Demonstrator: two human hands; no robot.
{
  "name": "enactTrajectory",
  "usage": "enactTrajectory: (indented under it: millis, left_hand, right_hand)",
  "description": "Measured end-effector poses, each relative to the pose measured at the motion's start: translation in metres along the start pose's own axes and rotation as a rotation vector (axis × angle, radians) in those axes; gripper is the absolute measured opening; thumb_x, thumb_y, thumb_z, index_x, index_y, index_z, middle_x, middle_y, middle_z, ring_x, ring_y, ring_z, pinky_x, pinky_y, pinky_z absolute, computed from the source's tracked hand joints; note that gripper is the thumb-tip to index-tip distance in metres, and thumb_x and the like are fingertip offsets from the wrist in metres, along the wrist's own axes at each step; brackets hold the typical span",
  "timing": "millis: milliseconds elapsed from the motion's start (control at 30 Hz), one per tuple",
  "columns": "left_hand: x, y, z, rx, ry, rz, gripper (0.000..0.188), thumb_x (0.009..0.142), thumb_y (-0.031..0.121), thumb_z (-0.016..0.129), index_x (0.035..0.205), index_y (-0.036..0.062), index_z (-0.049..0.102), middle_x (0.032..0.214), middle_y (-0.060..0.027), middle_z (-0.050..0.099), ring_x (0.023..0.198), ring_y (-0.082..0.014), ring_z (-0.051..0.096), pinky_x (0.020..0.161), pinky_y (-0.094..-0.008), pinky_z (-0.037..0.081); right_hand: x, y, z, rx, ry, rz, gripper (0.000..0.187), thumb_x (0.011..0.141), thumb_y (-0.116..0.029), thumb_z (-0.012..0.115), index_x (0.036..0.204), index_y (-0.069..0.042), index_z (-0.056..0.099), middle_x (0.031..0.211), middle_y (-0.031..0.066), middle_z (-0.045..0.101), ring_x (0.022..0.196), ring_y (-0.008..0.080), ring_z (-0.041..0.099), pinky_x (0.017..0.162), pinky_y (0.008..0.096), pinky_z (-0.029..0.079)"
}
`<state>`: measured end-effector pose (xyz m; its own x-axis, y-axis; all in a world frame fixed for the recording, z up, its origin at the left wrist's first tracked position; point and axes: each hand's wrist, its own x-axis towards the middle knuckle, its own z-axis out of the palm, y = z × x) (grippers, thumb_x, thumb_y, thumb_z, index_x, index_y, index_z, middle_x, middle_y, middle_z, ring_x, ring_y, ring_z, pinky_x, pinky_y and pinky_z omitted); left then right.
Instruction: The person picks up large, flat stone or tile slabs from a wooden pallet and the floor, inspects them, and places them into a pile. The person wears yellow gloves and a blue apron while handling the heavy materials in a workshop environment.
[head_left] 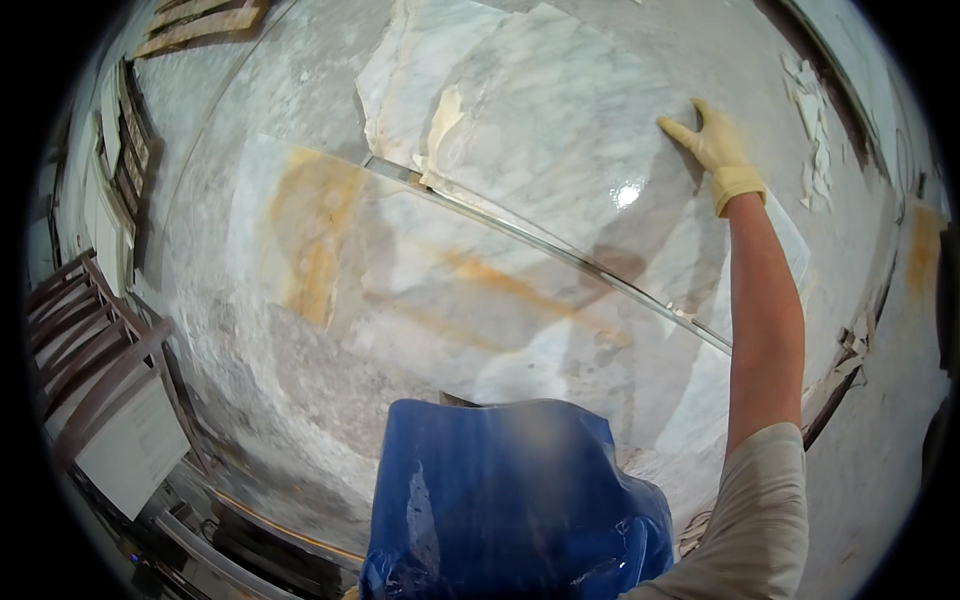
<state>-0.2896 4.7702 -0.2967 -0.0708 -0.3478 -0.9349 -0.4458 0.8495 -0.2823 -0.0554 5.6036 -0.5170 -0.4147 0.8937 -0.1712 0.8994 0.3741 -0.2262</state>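
My right hand (718,150), in a pale yellow rubber glove, reaches out to the far right with thumb and fingers spread. It is at the right side of a wet, glossy marble slab (560,110) with grey veins and holds nothing; whether it touches the slab I cannot tell. A long metal straightedge (500,228) lies slanted across the slab, from upper left to lower right. Near its upper end rests a cream-coloured stone shard (442,125). Nearer to me the stone surface has orange-brown stains (325,235). My left hand does not show.
My blue apron (500,490) fills the lower middle. At the left stand a brown slatted rack (100,350) and upright stone offcuts (110,210). Wooden slats (200,25) lie at the far left. Broken white pieces (812,130) lie along the right edge.
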Motion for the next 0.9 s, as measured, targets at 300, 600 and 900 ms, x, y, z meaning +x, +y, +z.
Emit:
enactTrajectory:
  millis: [300,600,900]
  left_hand:
    - [-0.008,0.008,-0.004,0.007,0.013,0.009,0.051,0.097,0.038,0.061,0.123,-0.0062,0.065,0.114,-0.0193,0.069,0.104,-0.0275,0.068,0.088,-0.0385,0.056]
    - [-0.016,-0.028,-0.011,-0.052,0.014,-0.019,0.051,0.097,0.038,0.061,0.123,-0.0061,0.065,0.115,-0.0194,0.069,0.105,-0.0276,0.067,0.088,-0.0385,0.056]
    - [-0.027,-0.076,-0.022,-0.079,-0.003,-0.015,0.052,0.097,0.039,0.061,0.123,-0.006,0.065,0.115,-0.0195,0.068,0.105,-0.0276,0.067,0.088,-0.0386,0.056]
  right_hand:
    - [0.057,-0.088,0.011,0.241,-0.061,-0.135,0.093,0.077,-0.057,0.076,0.143,0.003,0.048,0.128,0.0294,0.062,0.117,0.0402,0.062,0.098,0.0441,0.049]
    - [0.06,-0.126,0.013,0.243,-0.153,0.014,0.086,0.078,-0.051,0.08,0.139,0.003,0.054,0.132,0.0244,0.062,0.117,0.0362,0.062,0.099,0.0432,0.049]
    - [0.045,-0.133,0.007,-0.071,-0.022,-0.06,0.08,0.083,-0.058,0.072,0.133,0.003,0.057,0.13,0.0244,0.062,0.12,0.0388,0.059,0.1,0.0443,0.047]
